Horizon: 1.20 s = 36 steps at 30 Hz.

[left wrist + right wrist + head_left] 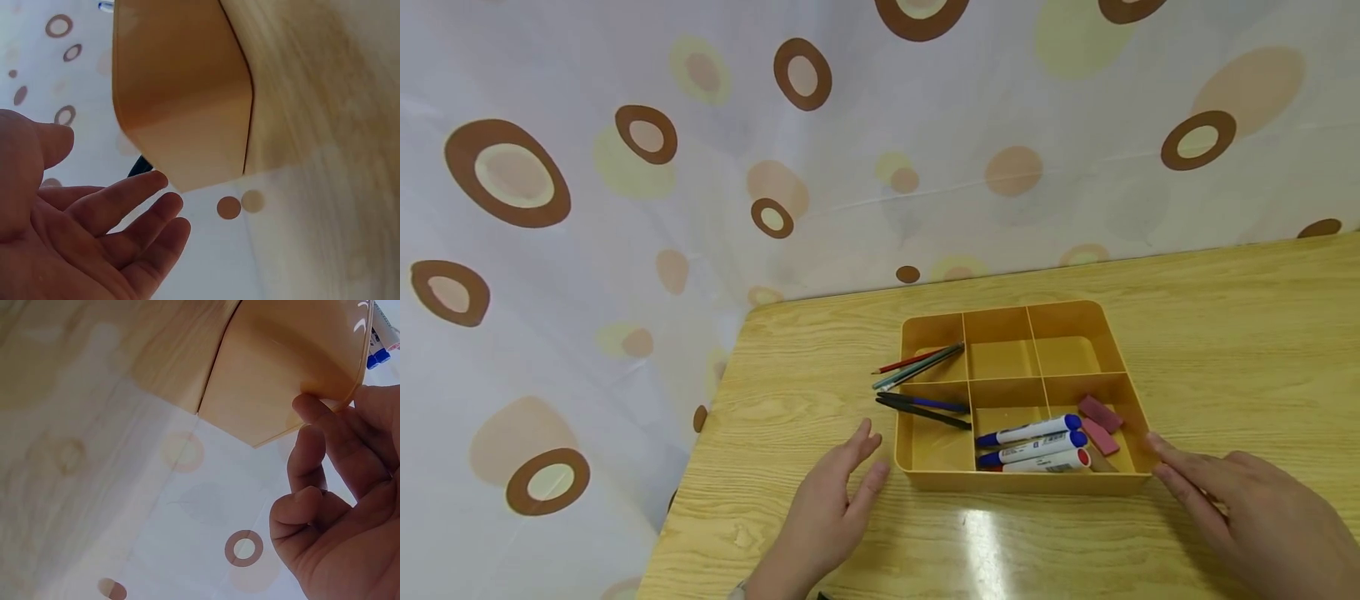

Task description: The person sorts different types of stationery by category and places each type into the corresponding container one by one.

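Observation:
A yellow-orange divided tray (1011,482) sits on the wooden table, split into six compartments. My right hand (1262,508) is at its right wall; in the right wrist view thumb and index finger pinch the rim. To the left, my left hand (827,504) is held with fingers loosely spread, close to the tray's left wall and holding nothing. Pencils (917,367) lean out of the back left compartment, and pens (925,408) out of the front left one. Whiteboard markers (1033,450) lie across the front middle compartment, their capped ends reaching the front right one, beside pink erasers (1101,425).
The light wood table (797,375) runs back to a white curtain (850,167) with brown and beige circles, which also hangs along the left side. A small dark object (824,596) shows at the bottom edge, beside the left wrist.

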Each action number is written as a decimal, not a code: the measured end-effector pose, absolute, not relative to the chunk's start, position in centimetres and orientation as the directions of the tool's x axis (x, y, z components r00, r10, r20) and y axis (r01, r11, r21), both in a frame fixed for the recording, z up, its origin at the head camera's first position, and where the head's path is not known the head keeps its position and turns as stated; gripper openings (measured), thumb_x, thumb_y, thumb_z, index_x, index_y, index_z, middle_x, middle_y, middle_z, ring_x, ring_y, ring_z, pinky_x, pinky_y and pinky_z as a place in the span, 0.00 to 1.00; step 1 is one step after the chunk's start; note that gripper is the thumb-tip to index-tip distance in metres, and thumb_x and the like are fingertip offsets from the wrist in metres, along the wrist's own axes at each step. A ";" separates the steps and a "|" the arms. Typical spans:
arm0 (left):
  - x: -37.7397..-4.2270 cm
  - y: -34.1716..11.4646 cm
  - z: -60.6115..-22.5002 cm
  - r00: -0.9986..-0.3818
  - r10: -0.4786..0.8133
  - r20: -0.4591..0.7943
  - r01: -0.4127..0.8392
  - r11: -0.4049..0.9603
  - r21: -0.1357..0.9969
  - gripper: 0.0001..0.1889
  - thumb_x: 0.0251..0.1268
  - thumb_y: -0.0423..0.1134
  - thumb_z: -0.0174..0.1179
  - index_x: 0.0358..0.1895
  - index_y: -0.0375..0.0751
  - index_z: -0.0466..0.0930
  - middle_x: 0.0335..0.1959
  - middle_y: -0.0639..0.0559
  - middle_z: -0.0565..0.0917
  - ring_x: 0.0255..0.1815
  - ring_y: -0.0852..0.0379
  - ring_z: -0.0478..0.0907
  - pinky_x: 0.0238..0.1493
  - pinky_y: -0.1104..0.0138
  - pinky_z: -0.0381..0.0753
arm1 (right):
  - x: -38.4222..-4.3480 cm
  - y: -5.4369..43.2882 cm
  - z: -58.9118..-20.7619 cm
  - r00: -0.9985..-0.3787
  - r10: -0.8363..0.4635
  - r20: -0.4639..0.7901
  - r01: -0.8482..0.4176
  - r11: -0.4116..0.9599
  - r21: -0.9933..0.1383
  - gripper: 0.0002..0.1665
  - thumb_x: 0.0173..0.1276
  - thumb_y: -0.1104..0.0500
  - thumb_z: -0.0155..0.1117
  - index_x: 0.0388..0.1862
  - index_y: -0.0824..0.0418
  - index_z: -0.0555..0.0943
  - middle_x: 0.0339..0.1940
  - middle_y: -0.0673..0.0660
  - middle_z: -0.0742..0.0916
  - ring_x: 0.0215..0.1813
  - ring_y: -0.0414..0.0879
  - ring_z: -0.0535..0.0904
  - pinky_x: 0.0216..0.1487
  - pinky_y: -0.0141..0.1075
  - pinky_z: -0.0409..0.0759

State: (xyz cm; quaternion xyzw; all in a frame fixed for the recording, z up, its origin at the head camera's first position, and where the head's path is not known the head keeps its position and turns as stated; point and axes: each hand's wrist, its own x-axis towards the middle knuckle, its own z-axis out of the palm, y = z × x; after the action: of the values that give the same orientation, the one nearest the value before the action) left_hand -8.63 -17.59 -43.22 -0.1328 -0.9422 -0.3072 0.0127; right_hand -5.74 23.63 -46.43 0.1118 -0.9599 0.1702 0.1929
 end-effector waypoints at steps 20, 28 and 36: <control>-9.0 -16.2 -45.4 -0.905 0.307 0.296 0.421 0.752 0.507 0.22 0.78 0.49 0.59 0.65 0.38 0.82 0.60 0.50 0.87 0.58 0.53 0.86 0.57 0.54 0.86 | -5.7 23.6 -46.5 -0.908 -0.149 0.391 -0.267 0.927 -0.265 0.20 0.71 0.53 0.71 0.57 0.63 0.88 0.24 0.45 0.89 0.25 0.34 0.65 0.23 0.32 0.66; -9.5 -16.0 -45.7 -0.898 0.296 0.326 0.427 0.765 0.482 0.21 0.75 0.47 0.63 0.63 0.39 0.84 0.56 0.50 0.89 0.56 0.53 0.87 0.56 0.55 0.87 | -6.1 23.7 -46.8 -0.896 -0.164 0.412 -0.292 0.917 -0.270 0.20 0.71 0.53 0.71 0.57 0.63 0.88 0.26 0.46 0.90 0.26 0.33 0.65 0.23 0.32 0.66; -9.5 -15.9 -46.0 -0.871 0.313 0.378 0.462 0.783 0.416 0.22 0.72 0.46 0.67 0.63 0.38 0.84 0.55 0.50 0.90 0.55 0.52 0.87 0.56 0.55 0.86 | -6.3 23.8 -46.7 -0.891 -0.166 0.422 -0.287 0.927 -0.242 0.21 0.69 0.52 0.73 0.55 0.62 0.89 0.21 0.43 0.87 0.25 0.37 0.70 0.23 0.34 0.70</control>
State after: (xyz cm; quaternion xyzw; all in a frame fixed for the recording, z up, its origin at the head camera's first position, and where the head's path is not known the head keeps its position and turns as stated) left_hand -9.47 -15.90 -46.03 -0.2078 -0.9329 -0.2556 0.1454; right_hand -6.26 23.77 -46.67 0.1180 -0.9607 0.1505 0.2011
